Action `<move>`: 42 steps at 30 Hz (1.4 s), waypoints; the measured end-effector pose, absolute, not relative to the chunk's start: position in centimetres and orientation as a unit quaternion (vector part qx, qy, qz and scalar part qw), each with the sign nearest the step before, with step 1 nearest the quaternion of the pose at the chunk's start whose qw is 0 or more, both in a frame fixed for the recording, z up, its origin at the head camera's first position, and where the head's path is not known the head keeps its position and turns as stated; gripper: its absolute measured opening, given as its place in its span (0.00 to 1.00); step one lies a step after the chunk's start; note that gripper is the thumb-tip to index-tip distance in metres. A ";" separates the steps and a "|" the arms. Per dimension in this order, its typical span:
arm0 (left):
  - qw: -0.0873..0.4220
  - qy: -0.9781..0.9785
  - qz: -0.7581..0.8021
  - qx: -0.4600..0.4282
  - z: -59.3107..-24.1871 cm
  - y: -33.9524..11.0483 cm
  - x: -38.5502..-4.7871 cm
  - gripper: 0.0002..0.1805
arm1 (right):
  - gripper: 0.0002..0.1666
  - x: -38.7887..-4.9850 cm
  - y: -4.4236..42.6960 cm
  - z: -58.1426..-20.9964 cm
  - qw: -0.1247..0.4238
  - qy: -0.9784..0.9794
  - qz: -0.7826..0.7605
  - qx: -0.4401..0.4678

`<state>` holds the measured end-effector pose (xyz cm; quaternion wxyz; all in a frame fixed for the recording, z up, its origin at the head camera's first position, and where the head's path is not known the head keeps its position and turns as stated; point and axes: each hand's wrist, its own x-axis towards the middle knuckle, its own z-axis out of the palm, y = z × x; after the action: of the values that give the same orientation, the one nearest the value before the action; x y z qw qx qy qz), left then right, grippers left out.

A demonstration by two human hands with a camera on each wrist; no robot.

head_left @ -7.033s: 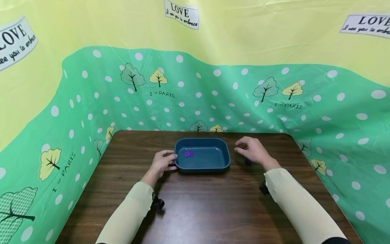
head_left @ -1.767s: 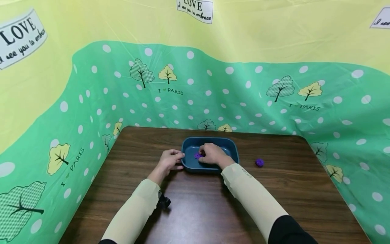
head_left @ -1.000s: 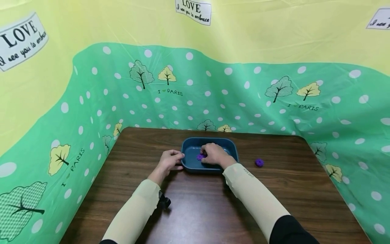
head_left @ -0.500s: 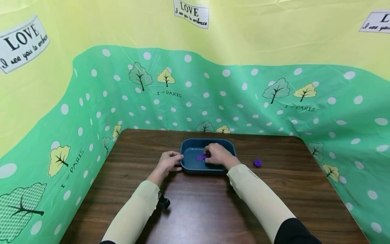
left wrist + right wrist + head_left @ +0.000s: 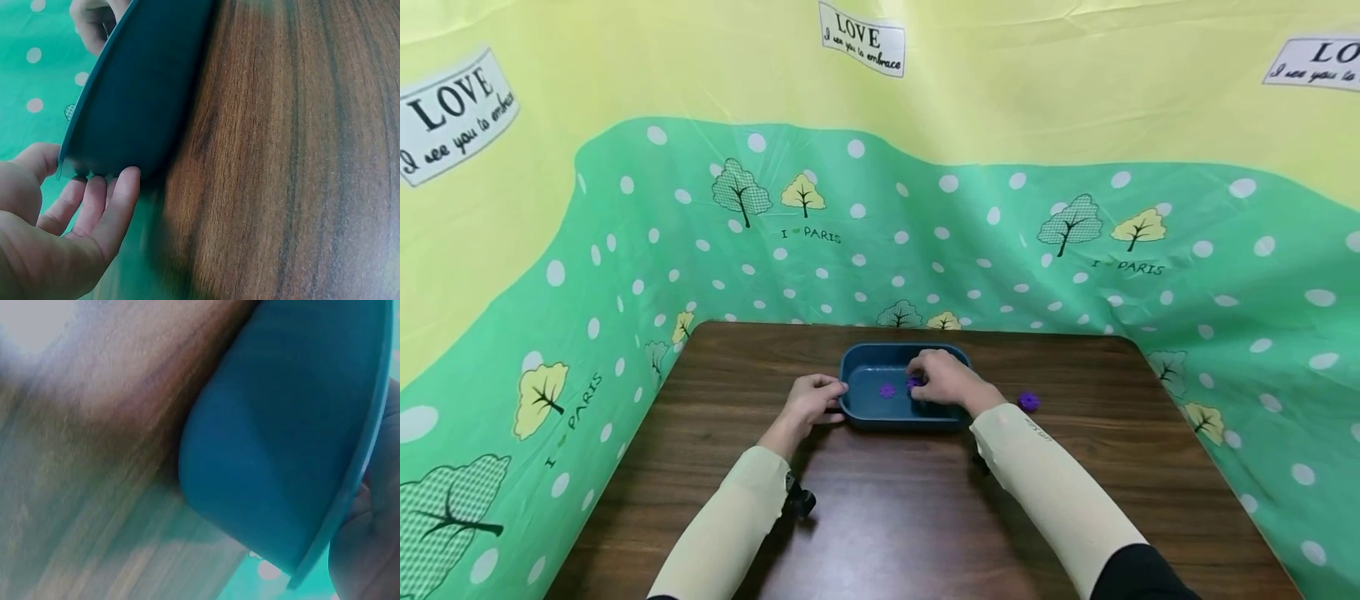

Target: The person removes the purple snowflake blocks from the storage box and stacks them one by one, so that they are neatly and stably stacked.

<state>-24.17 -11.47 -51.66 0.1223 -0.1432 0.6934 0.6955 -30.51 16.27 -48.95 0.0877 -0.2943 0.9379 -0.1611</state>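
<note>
A dark blue rectangular tray (image 5: 902,422) sits toward the back of the table. My left hand (image 5: 808,402) holds its left end; in the left wrist view the thumb is at the rim and the fingers touch the outer wall. Inside the tray, my right hand (image 5: 947,379) pinches a small purple flower-shaped piece (image 5: 914,384), partly hidden by the fingers. A second purple flower-shaped piece (image 5: 887,390) lies on the tray floor to its left. In the right wrist view the tray wall (image 5: 275,437) hides most of the right hand (image 5: 369,550).
On the brown wooden table (image 5: 880,517), right of the tray, lies a purple round notched piece (image 5: 1028,402), close to the right forearm. A green and yellow printed cloth (image 5: 850,208) hangs behind the table and along its sides.
Since seven seconds ago, my right hand has moved from beside the tray into it. Lately it has shifted right with its purple piece, apart from the other piece. The left hand stays on the tray.
</note>
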 end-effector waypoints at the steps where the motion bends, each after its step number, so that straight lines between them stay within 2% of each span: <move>1: 0.122 0.692 0.697 -0.143 -51.6 -11.5 -24.2 0.15 | 0.22 -30.5 16.4 -48.9 0.086 0.936 -0.165 -0.299; 12: 0.120 0.685 0.706 -0.137 -51.5 -11.5 -24.0 0.16 | 0.19 -30.0 17.6 -47.3 0.073 0.925 -0.204 -0.312; 20: 0.122 0.681 0.709 -0.137 -51.5 -11.4 -23.9 0.15 | 0.16 -29.7 19.0 -46.4 0.048 0.936 -0.199 -0.288; 42: 0.123 0.684 0.706 -0.137 -51.6 -11.5 -23.8 0.15 | 0.16 -28.8 23.4 -45.7 0.031 0.945 -0.197 -0.258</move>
<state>-23.78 -11.53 -51.58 0.1233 -0.1368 0.6837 0.7062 -28.82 23.40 -45.73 0.0311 -0.2577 0.9455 -0.1967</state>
